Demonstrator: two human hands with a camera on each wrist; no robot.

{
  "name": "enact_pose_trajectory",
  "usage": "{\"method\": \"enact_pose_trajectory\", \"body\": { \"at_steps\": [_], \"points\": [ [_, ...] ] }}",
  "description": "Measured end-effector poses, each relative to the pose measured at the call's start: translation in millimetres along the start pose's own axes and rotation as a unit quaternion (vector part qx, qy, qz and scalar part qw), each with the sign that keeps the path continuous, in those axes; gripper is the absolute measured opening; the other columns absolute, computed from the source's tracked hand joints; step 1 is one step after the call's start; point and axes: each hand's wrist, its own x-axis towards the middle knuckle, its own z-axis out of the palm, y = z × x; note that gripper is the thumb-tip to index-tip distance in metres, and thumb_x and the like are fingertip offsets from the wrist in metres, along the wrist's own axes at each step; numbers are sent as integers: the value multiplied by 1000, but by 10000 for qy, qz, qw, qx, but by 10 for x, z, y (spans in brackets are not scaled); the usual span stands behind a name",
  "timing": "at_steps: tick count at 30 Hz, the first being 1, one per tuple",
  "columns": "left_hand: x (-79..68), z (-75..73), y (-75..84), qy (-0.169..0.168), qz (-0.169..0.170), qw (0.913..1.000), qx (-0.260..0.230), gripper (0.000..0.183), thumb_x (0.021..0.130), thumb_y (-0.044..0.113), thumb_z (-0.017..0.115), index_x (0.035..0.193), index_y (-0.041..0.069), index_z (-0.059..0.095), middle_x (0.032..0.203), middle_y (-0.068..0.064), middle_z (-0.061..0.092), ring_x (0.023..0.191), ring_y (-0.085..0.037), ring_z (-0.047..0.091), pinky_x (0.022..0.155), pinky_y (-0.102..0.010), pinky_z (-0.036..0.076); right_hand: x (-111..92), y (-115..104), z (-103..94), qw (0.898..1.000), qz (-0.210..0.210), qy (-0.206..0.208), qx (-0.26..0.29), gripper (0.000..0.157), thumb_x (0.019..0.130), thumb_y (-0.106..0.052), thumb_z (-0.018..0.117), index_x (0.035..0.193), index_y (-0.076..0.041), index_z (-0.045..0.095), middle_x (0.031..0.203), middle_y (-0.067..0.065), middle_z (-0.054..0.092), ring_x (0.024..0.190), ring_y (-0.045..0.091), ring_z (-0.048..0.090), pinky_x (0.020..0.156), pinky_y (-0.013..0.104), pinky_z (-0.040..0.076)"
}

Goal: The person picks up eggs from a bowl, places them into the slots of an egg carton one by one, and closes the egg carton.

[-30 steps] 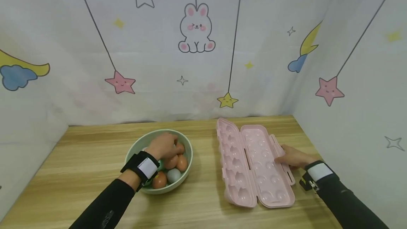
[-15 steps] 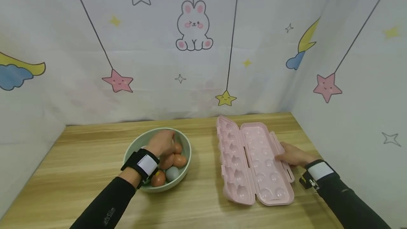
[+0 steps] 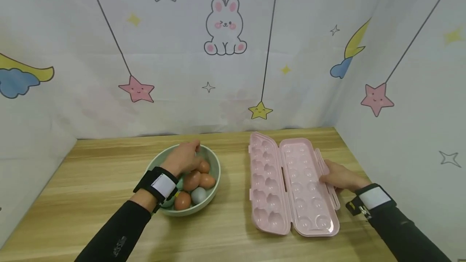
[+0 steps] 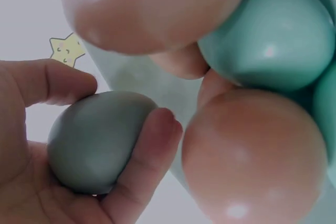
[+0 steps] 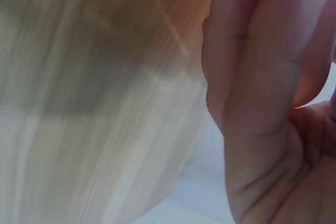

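Observation:
My left hand (image 3: 182, 157) reaches into a pale green bowl (image 3: 193, 211). In the left wrist view its thumb and fingers hold a grey-green egg (image 4: 97, 140); the head view hides this egg behind the hand. Brown eggs (image 3: 183, 200), a pale grey egg (image 3: 198, 195) and green eggs (image 4: 268, 35) lie in the bowl around it. On the right, a pink egg carton (image 3: 307, 201) lies opened out, its hollows facing up. My right hand (image 3: 342, 176) grips the right edge by the clasp flap, thumb on top. Curled fingers (image 5: 268, 77) fill the right wrist view.
Both the bowl and the carton stand on a wood-grain table (image 3: 109, 173). A white printed curtain (image 3: 182, 108) rises along the back edge, and another white sheet (image 3: 407, 144) closes the right side. Bare tabletop shows between bowl and carton.
My left hand has shifted slightly toward the back of the bowl, showing more of the eggs. The carton has slid a little right with my right hand, and its left half lies flatter.

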Motion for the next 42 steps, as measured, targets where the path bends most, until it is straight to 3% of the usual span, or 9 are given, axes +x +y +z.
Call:
{"method": "enact_pose_trajectory", "body": {
  "at_steps": [5, 8, 11, 15, 20, 26, 32, 42],
  "points": [
    [-1, -1, -1, -32, 140, 9998, 152, 17, 83, 16, 59, 96, 6, 60, 87, -9, 56, 75, -23, 51, 64, -34, 41, -37, -20, -29, 9999, 80, -112, 16, 69, 86, -6, 53, 141, 17, 17, 110, 34, 51, 75, 28, 64, 56, 41, 52],
    [-5, -8, 0, -107, 16, 9999, -87, 24, 84, 14, 63, 104, 3, 61, 90, -9, 56, 73, -22, 51, 62, -32, 41, -56, -14, -38, 9998, 150, -139, 52, 69, 87, -6, 52, 142, 16, 17, 109, 33, 52, 75, 27, 64, 56, 41, 53],
    [-2, -11, 7, -16, 47, 9999, -149, 30, 82, 12, 66, 109, 2, 62, 93, -8, 58, 74, -21, 51, 63, -31, 41, -85, -21, -45, 9997, 160, -147, 69, 70, 88, -7, 52, 143, 16, 16, 108, 32, 54, 74, 27, 65, 56, 41, 53],
    [20, -16, 54, 303, 416, 9987, 53, 28, 77, 9, 65, 105, 4, 64, 84, -5, 57, 68, -20, 48, 60, -30, 38, -134, -53, -57, 9998, 93, -116, 124, 70, 88, -7, 52, 143, 16, 15, 106, 30, 55, 73, 27, 65, 55, 41, 53],
    [36, -7, 219, 562, 902, 9941, 206, 18, 76, 8, 63, 95, 8, 64, 79, -2, 56, 65, -18, 47, 60, -30, 40, -178, -54, -47, 9995, -54, -72, 319, 69, 88, -5, 51, 143, 16, 15, 102, 27, 56, 71, 27, 65, 54, 42, 52],
    [56, 53, 481, 555, 1482, 9867, 365, 12, 76, 8, 65, 87, 11, 60, 74, 1, 54, 63, -16, 45, 61, -29, 39, -233, -32, -24, 9988, -144, -63, 465, 68, 88, -4, 50, 143, 14, 15, 99, 25, 57, 71, 27, 65, 52, 43, 52],
    [131, 154, 706, 343, 1598, 9860, 338, 11, 78, 6, 66, 87, 9, 61, 75, 1, 55, 62, -15, 44, 60, -29, 38, -278, -21, -37, 9989, -323, 51, 343, 66, 91, -5, 48, 144, 14, 15, 100, 25, 57, 70, 26, 64, 51, 42, 52],
    [395, 365, 960, 99, 1819, 9820, 495, 17, 78, 9, 67, 94, 7, 65, 89, -4, 64, 82, -18, 56, 76, -31, 45, -353, -106, -31, 9968, -780, 192, 4, 63, 89, -1, 50, 141, 16, 19, 110, 35, 52, 73, 25, 63, 52, 36, 52]
  ]
}}
